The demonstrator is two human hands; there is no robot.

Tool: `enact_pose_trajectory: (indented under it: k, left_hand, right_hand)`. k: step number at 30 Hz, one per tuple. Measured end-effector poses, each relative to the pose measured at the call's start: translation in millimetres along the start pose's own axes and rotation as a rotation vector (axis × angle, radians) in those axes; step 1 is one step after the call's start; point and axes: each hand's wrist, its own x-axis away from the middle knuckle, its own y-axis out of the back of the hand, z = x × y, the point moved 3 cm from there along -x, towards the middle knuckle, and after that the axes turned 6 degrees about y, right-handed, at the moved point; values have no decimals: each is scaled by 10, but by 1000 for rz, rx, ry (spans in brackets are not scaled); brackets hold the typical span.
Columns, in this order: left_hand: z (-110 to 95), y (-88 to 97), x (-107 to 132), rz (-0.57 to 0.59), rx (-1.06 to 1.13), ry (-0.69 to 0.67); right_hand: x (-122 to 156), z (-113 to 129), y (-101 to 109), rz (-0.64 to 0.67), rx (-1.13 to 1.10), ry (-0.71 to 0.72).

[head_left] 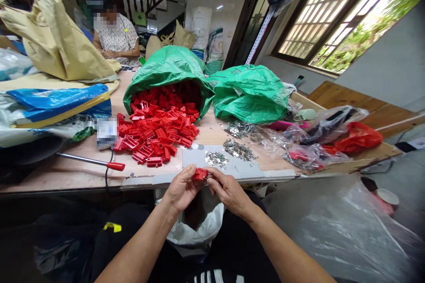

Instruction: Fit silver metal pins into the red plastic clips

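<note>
My left hand (pixel 182 188) and my right hand (pixel 226 190) meet at the near table edge, both pinched on one small red plastic part (pixel 200 173). Behind them a heap of the same red plastic parts (pixel 156 135) spills from an open green sack (pixel 169 68) onto the wooden table (pixel 66 170). Small piles of shiny metal pieces (pixel 215 158) lie on a grey sheet just beyond my fingers. A white bag (pixel 199 230) hangs open under my hands, between my knees.
A second green sack (pixel 249 90) lies to the right, with clear bags and a red bag (pixel 358 137) past it. A red-handled tool (pixel 91 161) lies left. Brown and blue sacks fill the left side. Another person (pixel 114 37) sits at the far end.
</note>
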Motion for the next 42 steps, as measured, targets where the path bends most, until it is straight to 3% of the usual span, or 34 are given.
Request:
enact_pose_trajectory:
  k: [11,22,26,35,42]
  left_hand:
    - [38,-14,0,-57,131,66]
    - [46,-12,-9,-114,163,44]
    - [50,-15,-13,-135,143,10]
    - [74,-2,-53,-116,110,-62]
    - [37,54,-64,-140,34,-161]
  right_hand:
    - [-10,-33,-53,-109,185,55]
    - [-41,-108,-59,-11,260,53]
    - [-59,-120,-78,-61,269,37]
    - [-119,-202,-196,-204,-178,-79]
    - [-98,-218,-169,-283,-272,-188]
